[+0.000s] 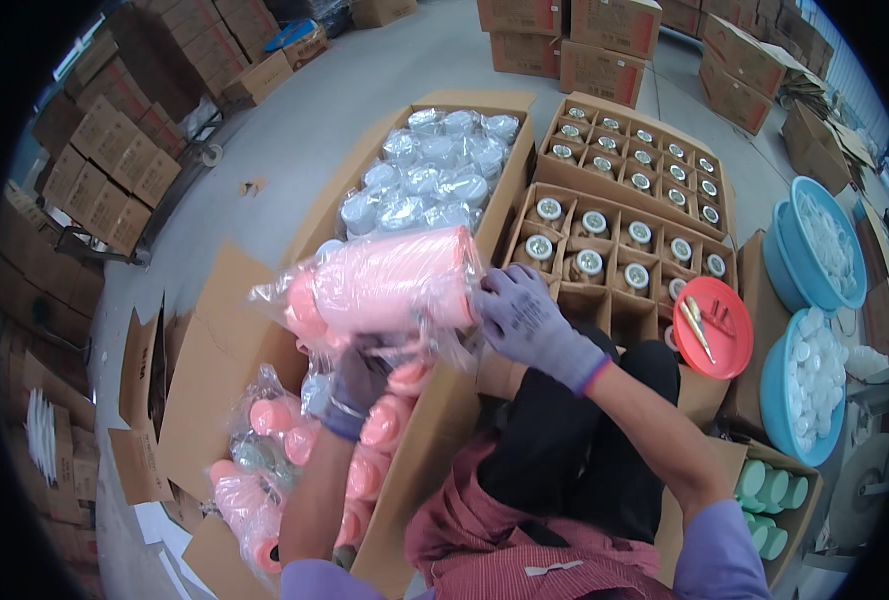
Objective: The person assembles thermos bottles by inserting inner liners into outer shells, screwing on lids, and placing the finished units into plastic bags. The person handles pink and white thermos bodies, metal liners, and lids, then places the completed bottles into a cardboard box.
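A large pink thermos flask (389,285) in a clear plastic bag lies sideways above the long carton. My right hand (534,325), in a grey-purple glove, grips the bag at the flask's flat end. Below the flask is my left hand (356,385), also gloved, closed against the bagged plastic; its fingers are partly hidden. Beneath my hands, more pink flasks (384,424) in clear bags fill the near end of the long carton (438,432). Bagged pale blue-white flasks (419,165) are packed at its far end.
To the right, two divided cartons (614,240) hold bottles with silver-and-white tops. A red plate (732,345) carries a pen-like tool. Blue basins (776,390) hold white caps and clear plastic pieces. Green lids (767,490) sit in a box. Stacked cartons (604,60) stand behind.
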Demonstrator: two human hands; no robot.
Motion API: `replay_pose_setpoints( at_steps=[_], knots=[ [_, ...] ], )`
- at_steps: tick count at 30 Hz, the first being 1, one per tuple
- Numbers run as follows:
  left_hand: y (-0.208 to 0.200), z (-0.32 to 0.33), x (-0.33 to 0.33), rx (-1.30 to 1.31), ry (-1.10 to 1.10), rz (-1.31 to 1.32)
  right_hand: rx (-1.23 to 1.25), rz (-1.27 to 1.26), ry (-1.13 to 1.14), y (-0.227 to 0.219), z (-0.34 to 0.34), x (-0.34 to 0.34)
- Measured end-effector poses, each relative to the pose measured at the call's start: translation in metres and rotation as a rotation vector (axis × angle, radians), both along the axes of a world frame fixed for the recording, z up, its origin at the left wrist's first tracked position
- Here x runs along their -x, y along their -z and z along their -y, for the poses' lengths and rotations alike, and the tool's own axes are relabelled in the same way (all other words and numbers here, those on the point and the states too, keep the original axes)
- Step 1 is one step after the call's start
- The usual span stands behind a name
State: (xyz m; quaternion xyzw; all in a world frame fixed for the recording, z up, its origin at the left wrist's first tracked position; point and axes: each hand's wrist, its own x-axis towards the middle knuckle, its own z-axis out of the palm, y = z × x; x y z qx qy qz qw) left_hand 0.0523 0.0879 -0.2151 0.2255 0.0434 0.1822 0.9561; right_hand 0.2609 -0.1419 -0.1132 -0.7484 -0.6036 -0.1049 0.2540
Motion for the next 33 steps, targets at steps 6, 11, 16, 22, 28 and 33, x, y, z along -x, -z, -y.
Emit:
replay_pose_setpoints(
  at_steps=[6,11,16,22,28,33],
  knots=[
    [-0.007,-0.104,-0.085,-1.685,-0.377,-0.855,0.164,-0.252,0.025,0.037,-0.034,-0.041],
    [0.078,-0.150,-0.118,-2.296,-0.165,-0.685,0.062,-0.382,-0.032,0.025,-0.042,-0.040],
    [0.027,-0.139,-0.143,-2.208,0.438,-0.882,0.155,-0.434,0.028,0.023,0.007,-0.053],
    [0.030,-0.177,-0.142,-2.258,0.037,-1.176,0.291,-0.475,-0.100,0.030,-0.021,-0.038],
    [-0.043,-0.147,-0.160,-2.033,-0.212,-1.072,0.216,-0.605,-0.114,0.027,-0.026,-0.055],
    [-0.143,-0.032,-0.163,-1.525,-0.114,-0.305,-0.195,-1.430,-0.047,-0.005,-0.051,-0.053]
  ],
)
